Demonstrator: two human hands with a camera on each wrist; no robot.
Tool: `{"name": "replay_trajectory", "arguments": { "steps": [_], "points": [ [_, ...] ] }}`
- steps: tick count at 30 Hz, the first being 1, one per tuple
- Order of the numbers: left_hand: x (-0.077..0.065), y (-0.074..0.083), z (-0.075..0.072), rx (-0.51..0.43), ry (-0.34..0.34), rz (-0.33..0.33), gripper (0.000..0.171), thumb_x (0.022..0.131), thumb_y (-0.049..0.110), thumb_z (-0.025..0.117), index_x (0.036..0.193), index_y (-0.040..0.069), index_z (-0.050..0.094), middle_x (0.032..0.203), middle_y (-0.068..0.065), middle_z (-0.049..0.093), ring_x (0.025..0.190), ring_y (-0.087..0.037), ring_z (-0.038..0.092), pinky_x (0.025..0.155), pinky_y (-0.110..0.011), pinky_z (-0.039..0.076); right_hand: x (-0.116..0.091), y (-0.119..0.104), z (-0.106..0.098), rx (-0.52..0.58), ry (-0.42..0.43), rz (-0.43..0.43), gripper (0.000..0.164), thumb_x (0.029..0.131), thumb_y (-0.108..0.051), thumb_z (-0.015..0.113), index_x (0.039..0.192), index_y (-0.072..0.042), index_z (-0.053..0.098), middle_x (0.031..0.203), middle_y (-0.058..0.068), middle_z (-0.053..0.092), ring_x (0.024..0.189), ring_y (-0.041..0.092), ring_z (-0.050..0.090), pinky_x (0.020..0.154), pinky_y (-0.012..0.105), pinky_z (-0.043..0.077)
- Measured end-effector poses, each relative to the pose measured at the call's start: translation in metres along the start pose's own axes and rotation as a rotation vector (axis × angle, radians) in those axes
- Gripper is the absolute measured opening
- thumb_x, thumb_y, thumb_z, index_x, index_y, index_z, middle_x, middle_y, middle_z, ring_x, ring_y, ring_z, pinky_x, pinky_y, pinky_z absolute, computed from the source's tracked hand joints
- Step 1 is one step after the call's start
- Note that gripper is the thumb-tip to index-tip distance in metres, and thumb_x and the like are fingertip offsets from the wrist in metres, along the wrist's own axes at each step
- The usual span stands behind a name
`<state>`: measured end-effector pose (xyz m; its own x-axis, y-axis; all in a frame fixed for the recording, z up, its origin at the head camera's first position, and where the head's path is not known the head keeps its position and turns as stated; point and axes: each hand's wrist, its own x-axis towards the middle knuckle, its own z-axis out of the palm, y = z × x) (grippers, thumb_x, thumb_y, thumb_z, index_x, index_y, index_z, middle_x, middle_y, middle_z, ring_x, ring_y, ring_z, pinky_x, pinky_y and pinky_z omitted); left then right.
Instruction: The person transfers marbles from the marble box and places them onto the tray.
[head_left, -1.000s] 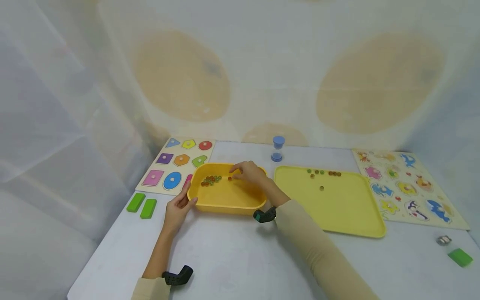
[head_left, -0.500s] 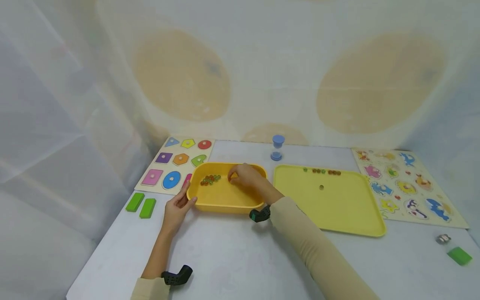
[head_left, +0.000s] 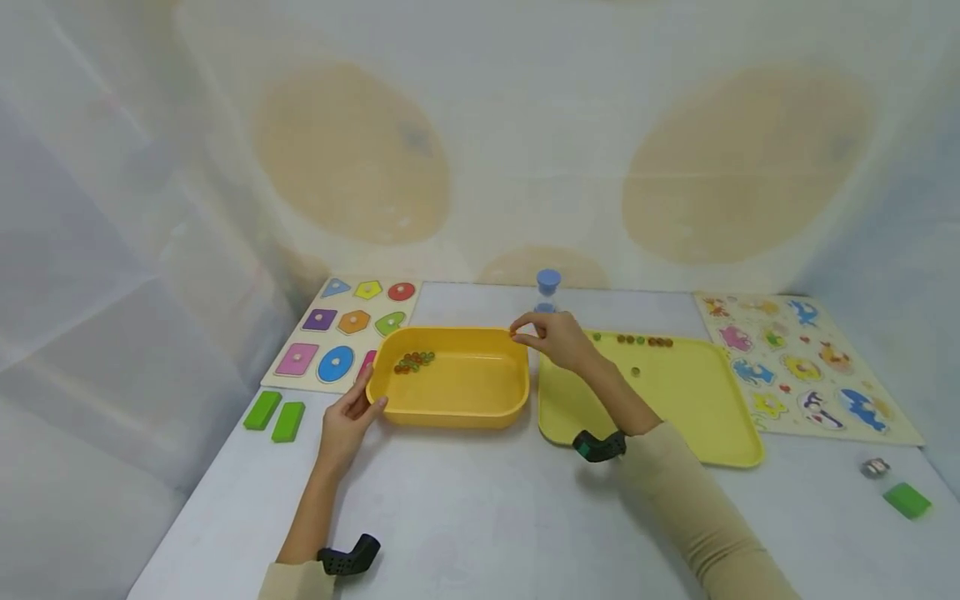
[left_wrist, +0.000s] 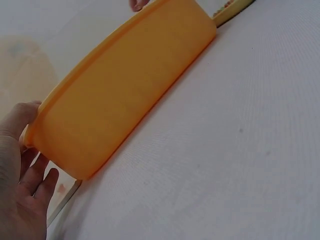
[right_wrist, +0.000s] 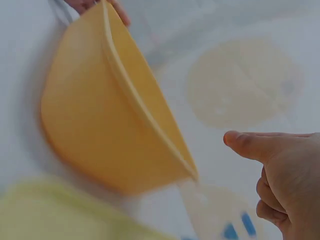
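Note:
My left hand (head_left: 345, 429) holds the left end of a deep orange-yellow plastic bin (head_left: 450, 418), thumb at its rim, as the left wrist view also shows. Inside the bin, several small red and green marbles (head_left: 412, 363) lie clustered at the left. Above the bin's right rim, my right hand (head_left: 561, 337) pinches a small reddish marble (head_left: 513, 333) between thumb and fingertips; it is mostly covered. Just right of the bin lies a shallow pale yellow tray (head_left: 705, 417). Along its far edge runs a row of brown and green marbles (head_left: 651, 341), and a single marble (head_left: 635, 372) sits nearer its middle.
A shape puzzle board (head_left: 345, 333) lies behind left, with two green blocks (head_left: 275, 417) beside it. An animal puzzle board (head_left: 802, 367) lies at right. A blue sand timer (head_left: 548, 283) stands behind my right hand. A small figure (head_left: 874, 467) and green block (head_left: 907, 500) sit front right.
My right hand has picked up the lone red marble from the bin floor and moved up and right to the bin's right rim. My left hand keeps its hold on the bin.

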<state>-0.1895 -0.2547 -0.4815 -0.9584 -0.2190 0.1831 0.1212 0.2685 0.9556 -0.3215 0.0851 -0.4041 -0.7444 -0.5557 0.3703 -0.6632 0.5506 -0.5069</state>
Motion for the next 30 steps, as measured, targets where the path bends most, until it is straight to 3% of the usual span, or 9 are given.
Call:
{"name": "replay_trajectory", "arguments": {
  "steps": [5,10,14,18,22,27,30],
  "points": [
    [0.001,0.001,-0.001,-0.01,0.01,0.01,0.059,0.081,0.024,0.066,0.134,0.017,0.042,0.139,0.003,0.039,0.126,-0.012,0.038,0.089,-0.011,0.04,-0.048,0.049,-0.03,-0.094,0.062,0.115,0.02,0.084,-0.025,0.063,0.099,-0.013,0.067,0.048,-0.003,0.037,0.04,0.01,0.027,0.039,0.024,0.026],
    [0.001,0.002,-0.001,-0.022,0.0,0.004,0.059,0.08,0.027,0.066,0.134,0.02,0.042,0.139,0.005,0.039,0.127,-0.011,0.037,0.089,-0.011,0.04,-0.088,0.095,-0.038,-0.189,-0.003,0.251,0.02,0.084,-0.024,0.062,0.1,-0.012,0.067,0.053,-0.001,0.041,0.044,0.011,0.028,0.044,0.025,0.023],
    [-0.001,0.003,0.0,-0.038,-0.009,-0.002,0.06,0.082,0.024,0.065,0.135,0.017,0.04,0.14,0.004,0.037,0.127,-0.011,0.036,0.09,-0.01,0.039,-0.101,0.111,-0.037,-0.183,-0.051,0.304,0.023,0.085,-0.022,0.062,0.103,-0.01,0.066,0.057,-0.001,0.044,0.049,0.011,0.029,0.043,0.023,0.024],
    [-0.001,0.005,0.0,-0.057,-0.007,-0.008,0.059,0.082,0.021,0.065,0.135,0.016,0.04,0.14,0.004,0.038,0.128,-0.012,0.036,0.09,-0.01,0.039,-0.102,0.108,-0.038,-0.169,-0.018,0.308,0.036,0.084,-0.023,0.062,0.115,-0.006,0.059,0.053,-0.001,0.04,0.045,0.01,0.026,0.04,0.022,0.023],
    [-0.001,0.004,0.0,-0.057,-0.004,-0.015,0.061,0.08,0.024,0.067,0.135,0.016,0.041,0.14,0.003,0.039,0.128,-0.013,0.036,0.09,-0.01,0.038,-0.091,0.092,-0.038,-0.148,0.057,0.228,0.042,0.083,-0.025,0.064,0.118,-0.005,0.056,0.05,-0.002,0.034,0.041,0.008,0.022,0.039,0.022,0.023],
    [-0.002,0.004,0.0,-0.037,-0.001,-0.025,0.06,0.08,0.026,0.067,0.134,0.02,0.042,0.139,0.005,0.04,0.128,-0.011,0.036,0.091,-0.01,0.038,-0.053,0.051,-0.028,-0.058,0.143,0.115,0.032,0.081,-0.023,0.066,0.109,-0.008,0.063,0.047,-0.004,0.032,0.038,0.008,0.021,0.038,0.023,0.024],
    [-0.002,0.006,0.0,-0.03,-0.003,-0.03,0.059,0.081,0.026,0.066,0.134,0.022,0.042,0.139,0.006,0.039,0.128,-0.011,0.035,0.091,-0.01,0.038,-0.022,0.022,-0.015,-0.002,0.137,0.051,0.027,0.081,-0.025,0.066,0.104,-0.011,0.066,0.047,-0.004,0.033,0.04,0.009,0.024,0.039,0.023,0.025]
  ]
}}
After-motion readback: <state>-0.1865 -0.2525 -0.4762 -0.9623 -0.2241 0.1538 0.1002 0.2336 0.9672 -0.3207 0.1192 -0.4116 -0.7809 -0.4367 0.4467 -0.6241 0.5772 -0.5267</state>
